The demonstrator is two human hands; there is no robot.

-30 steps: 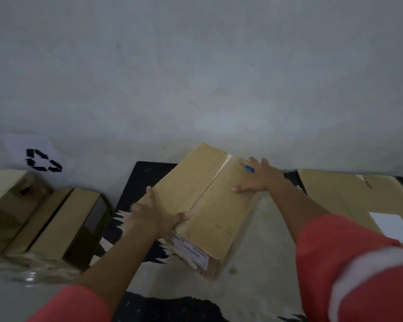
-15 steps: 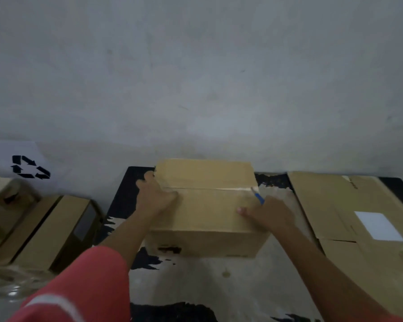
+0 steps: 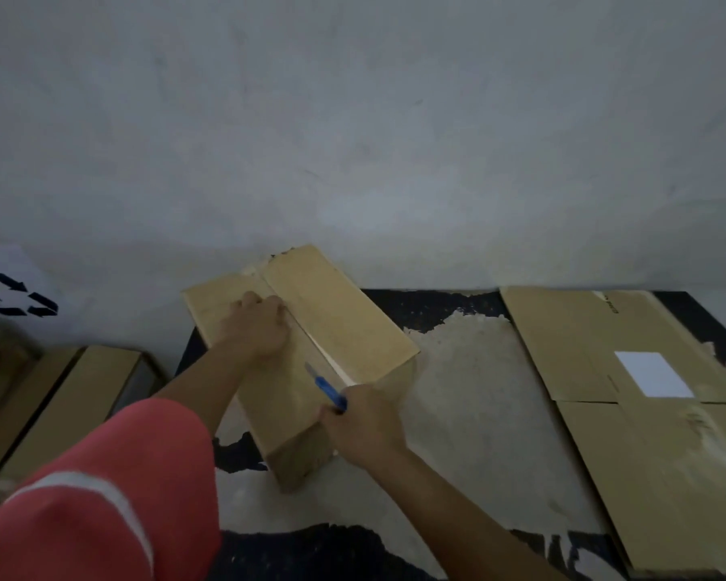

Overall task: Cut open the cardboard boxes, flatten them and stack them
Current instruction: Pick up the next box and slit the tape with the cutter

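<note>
Cutter at the seam of a closed box

We record a closed brown cardboard box (image 3: 344, 329) lying askew on the worn black-and-pale work surface (image 3: 470, 413), far end near the grey wall. The left hand (image 3: 256, 329) presses palm-down on its top beside the taped seam. The right hand (image 3: 363, 421) grips a blue-handled cutter (image 3: 328, 390), blade over the seam. Flattened brown cardboard sheets (image 3: 604, 371) lie to the right.

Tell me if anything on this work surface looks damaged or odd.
The black covering is torn away in big ragged patches, showing a pale layer around the box and beside the flattened cardboard.
</note>
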